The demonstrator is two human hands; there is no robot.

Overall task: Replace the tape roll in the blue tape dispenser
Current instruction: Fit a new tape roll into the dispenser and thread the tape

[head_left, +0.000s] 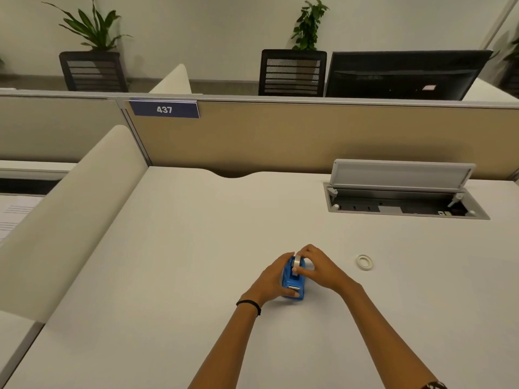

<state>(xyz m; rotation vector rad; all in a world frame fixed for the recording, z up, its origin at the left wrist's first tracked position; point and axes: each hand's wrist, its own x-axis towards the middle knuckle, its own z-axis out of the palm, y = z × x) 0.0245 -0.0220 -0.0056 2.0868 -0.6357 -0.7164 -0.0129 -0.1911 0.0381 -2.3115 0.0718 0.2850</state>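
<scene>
The blue tape dispenser (293, 282) stands on the white desk (196, 262), its cutter end toward me. My left hand (271, 279) wraps around its left side and holds it down. A tape roll (296, 264) sits upright in the dispenser's slot, and my right hand (317, 266) pinches it from the right with fingers over its top. A second tape roll (364, 261), thin and pale, lies flat on the desk to the right, apart from both hands.
An open cable hatch (404, 200) with a raised lid is sunk into the desk at the back right. A beige partition (309, 136) closes the far edge and a cream side divider (70, 214) runs along the left.
</scene>
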